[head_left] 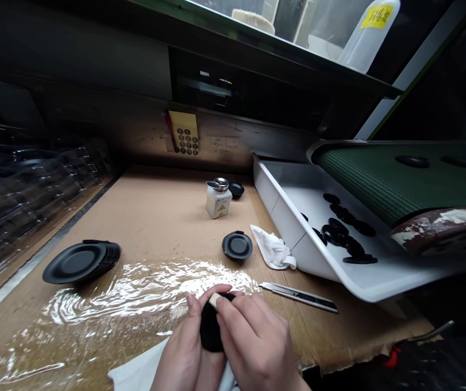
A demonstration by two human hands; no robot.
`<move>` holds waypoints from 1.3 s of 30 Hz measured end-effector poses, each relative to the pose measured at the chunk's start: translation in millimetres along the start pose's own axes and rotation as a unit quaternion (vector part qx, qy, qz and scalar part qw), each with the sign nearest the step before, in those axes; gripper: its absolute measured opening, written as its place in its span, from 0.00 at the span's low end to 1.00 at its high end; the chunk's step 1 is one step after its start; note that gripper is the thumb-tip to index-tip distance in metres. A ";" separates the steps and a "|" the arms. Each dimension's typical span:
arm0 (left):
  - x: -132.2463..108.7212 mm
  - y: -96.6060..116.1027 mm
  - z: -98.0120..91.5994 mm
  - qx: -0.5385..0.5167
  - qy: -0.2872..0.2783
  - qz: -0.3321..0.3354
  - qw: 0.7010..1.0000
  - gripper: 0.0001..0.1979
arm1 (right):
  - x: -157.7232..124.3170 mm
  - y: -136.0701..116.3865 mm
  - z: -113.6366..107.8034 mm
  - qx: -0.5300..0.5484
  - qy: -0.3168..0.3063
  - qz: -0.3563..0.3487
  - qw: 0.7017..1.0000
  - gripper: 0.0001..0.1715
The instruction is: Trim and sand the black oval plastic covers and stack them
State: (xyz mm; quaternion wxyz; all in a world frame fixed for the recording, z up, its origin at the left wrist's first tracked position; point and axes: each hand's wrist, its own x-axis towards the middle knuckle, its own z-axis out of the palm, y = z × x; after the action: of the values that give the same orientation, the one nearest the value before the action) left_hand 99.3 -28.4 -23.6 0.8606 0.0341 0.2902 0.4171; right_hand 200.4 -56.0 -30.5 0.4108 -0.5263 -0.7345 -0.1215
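Note:
Cupped in my left hand (187,342) is a black round disc (211,328), the fingers wrapped around its back and edge. My right hand (257,336) pinches a small cream-coloured block (214,300) against the disc's upper rim. What the block is made of I cannot make out. Under my wrists lies a white cloth (139,369). Ahead of the hands rests a single black round part (237,246) with a small tab. A utility knife (300,297) with its blade out lies to the right of my right hand.
A stack of black round parts (82,262) sits left on the cardboard-covered bench. A white dispenser bottle (218,199) stands at the back. To the right are a crumpled white cloth (273,250), a white tray (285,212) of black discs and a green conveyor belt (363,179).

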 end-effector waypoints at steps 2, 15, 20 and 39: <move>0.2 -1.3 0.5 -0.004 0.019 0.007 1.000 0.14 | 7.4 -4.0 10.3 -0.019 0.013 0.006 1.000 0.12; -1.2 3.7 -2.2 -0.024 -0.033 -0.032 0.999 0.24 | 5.7 1.9 -8.5 0.069 0.005 0.024 0.997 0.10; 0.7 -0.7 -3.6 -0.032 -0.020 -0.003 0.999 0.21 | 7.0 -1.1 2.4 0.009 0.022 -0.007 1.000 0.11; -1.7 2.0 -1.0 0.038 -0.037 -0.012 0.998 0.23 | -13.5 7.7 -10.6 0.070 -0.022 0.076 0.994 0.11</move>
State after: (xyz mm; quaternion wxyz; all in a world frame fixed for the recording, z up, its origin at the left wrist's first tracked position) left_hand 96.5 -28.5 -23.0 0.8737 0.0793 0.2741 0.3939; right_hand 213.6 -68.4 -35.6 0.4384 -0.5530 -0.7080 -0.0272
